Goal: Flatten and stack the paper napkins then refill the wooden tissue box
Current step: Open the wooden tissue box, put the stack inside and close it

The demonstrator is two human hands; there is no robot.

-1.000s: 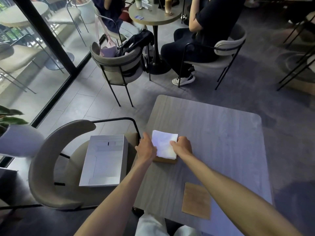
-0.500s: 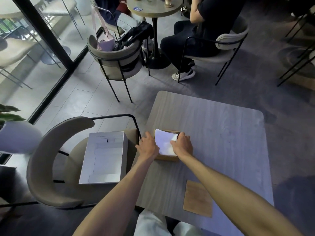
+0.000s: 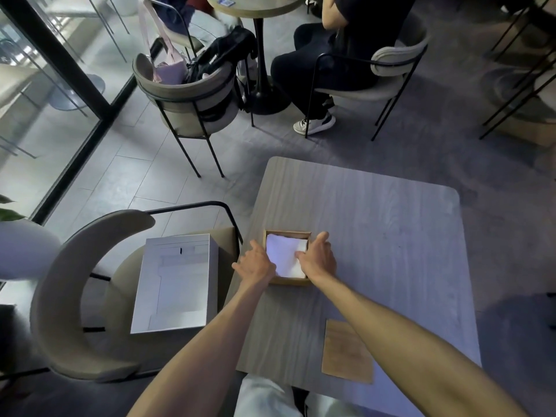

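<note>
White napkins (image 3: pixel 285 257) are sitting inside the wooden tissue box (image 3: pixel 287 235) on the desk (image 3: pixel 376 236).
Left hand (image 3: pixel 255 264) is resting open against its left wall; right hand (image 3: pixel 319 258) is pressing relaxed fingers onto the stack.

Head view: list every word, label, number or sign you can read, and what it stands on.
Nothing is legible.
White box on the chair: faint panels and a dark mark, too blurred to read.
Blue card on the round table: too small to read.
</note>
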